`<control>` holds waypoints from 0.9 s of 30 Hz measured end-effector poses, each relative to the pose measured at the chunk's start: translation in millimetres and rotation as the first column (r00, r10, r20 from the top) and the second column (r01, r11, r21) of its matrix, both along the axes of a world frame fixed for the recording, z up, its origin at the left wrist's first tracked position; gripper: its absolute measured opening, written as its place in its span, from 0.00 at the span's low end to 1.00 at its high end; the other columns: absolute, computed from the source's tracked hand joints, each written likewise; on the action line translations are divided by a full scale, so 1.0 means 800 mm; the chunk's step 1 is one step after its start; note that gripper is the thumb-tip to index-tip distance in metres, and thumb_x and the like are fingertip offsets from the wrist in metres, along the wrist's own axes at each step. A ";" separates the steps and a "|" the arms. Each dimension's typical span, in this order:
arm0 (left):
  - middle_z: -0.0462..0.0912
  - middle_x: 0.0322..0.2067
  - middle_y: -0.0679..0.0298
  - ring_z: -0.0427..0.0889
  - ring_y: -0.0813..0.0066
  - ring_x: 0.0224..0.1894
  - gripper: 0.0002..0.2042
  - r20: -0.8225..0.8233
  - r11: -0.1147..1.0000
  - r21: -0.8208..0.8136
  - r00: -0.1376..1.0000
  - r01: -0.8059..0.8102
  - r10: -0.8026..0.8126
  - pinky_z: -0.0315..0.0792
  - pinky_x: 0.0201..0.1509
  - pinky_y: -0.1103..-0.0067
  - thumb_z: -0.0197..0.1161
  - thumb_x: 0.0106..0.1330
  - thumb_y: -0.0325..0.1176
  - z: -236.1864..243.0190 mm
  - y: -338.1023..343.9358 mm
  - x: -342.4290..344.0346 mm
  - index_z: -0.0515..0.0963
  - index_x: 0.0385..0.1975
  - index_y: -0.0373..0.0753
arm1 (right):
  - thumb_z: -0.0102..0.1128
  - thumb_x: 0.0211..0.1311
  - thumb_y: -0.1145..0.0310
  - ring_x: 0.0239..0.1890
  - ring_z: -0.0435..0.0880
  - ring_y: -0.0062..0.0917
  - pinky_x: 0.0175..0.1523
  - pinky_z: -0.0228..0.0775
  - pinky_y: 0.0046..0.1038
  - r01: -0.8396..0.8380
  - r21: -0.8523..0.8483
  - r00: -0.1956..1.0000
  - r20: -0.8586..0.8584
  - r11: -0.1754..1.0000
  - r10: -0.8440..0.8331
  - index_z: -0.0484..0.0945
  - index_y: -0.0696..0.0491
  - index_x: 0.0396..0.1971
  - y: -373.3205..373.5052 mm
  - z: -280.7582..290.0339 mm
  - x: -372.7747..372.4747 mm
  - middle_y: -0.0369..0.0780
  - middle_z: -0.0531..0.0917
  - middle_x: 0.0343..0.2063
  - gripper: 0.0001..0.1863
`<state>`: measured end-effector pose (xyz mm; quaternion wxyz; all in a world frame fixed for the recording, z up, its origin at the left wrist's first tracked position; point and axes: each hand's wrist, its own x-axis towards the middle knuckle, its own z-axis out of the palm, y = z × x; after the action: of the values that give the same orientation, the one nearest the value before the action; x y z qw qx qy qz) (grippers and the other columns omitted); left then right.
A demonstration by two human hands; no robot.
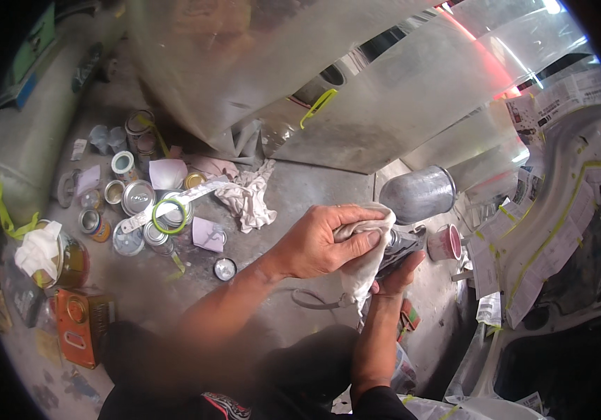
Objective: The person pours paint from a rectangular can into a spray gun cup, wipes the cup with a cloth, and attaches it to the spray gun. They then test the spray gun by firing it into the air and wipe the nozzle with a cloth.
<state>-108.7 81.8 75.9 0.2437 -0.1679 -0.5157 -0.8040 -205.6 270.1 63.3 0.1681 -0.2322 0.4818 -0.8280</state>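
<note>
Left hand (318,241) presses a rag (363,252) onto the spray gun (402,245) — right hand (395,276) grips beneath; its cup (419,194), at one o'clock, could tip and spill — a slipping wipe.

Grey, stained concrete floor (307,192). Clear plastic sheeting (412,84) hangs across the top. Newspaper masking with yellow tape (559,217) covers bodywork at right.

Clutter on a grey floor (300,189) beside masked bodywork.
Small tins (137,197) and lids cluster at left around a green ring (168,216) and a stir stick (174,201); a crumpled rag (248,198) lies just beside them. An orange can (80,325) sits at lower left, near a jar (69,260) stuffed with white cloth. Plastic sheeting (398,91) hangs behind; paper masking (559,210) with yellow tape covers a panel at right.
</note>
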 end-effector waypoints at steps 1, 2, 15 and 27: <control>0.83 0.43 0.62 0.79 0.83 0.43 0.13 0.012 1.000 -0.026 1.000 -0.016 0.017 0.73 0.47 0.85 0.60 0.66 0.28 -0.002 -0.002 0.000 0.78 0.48 0.31 | 0.48 0.57 0.29 0.13 0.74 0.25 0.12 0.61 0.21 -0.203 0.026 0.979 0.022 0.979 0.202 0.73 0.64 0.49 0.011 0.005 -0.003 0.46 0.82 0.32 0.46; 0.83 0.41 0.62 0.79 0.83 0.41 0.12 0.008 0.995 -0.065 0.997 -0.082 0.083 0.73 0.46 0.85 0.59 0.65 0.26 -0.002 -0.003 0.001 0.79 0.47 0.30 | 0.48 0.56 0.28 0.13 0.74 0.24 0.12 0.61 0.20 -0.262 0.037 0.965 0.031 0.964 0.261 0.73 0.64 0.49 0.015 0.004 -0.005 0.46 0.82 0.32 0.46; 0.81 0.34 0.65 0.79 0.83 0.30 0.10 0.180 0.805 0.591 0.962 0.061 -0.205 0.76 0.33 0.84 0.49 0.73 0.33 -0.027 0.000 -0.023 0.74 0.43 0.33 | 0.49 0.56 0.28 0.11 0.69 0.21 0.12 0.56 0.18 -0.380 0.234 0.919 -0.012 0.895 0.393 0.75 0.61 0.45 0.013 0.004 -0.006 0.47 0.82 0.31 0.44; 0.80 0.31 0.71 0.77 0.89 0.31 0.13 0.129 0.938 0.346 0.989 0.026 -0.075 0.74 0.34 0.87 0.56 0.72 0.36 -0.015 0.016 -0.022 0.78 0.45 0.33 | 0.51 0.59 0.34 0.13 0.74 0.26 0.17 0.66 0.24 -0.242 0.259 0.970 0.030 0.935 0.243 0.72 0.63 0.46 0.016 0.003 -0.001 0.48 0.81 0.34 0.40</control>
<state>-126.6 94.3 63.7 0.2118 -0.0792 -0.3790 -0.8974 -206.2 282.6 66.1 0.2972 -0.2667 0.5544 -0.7302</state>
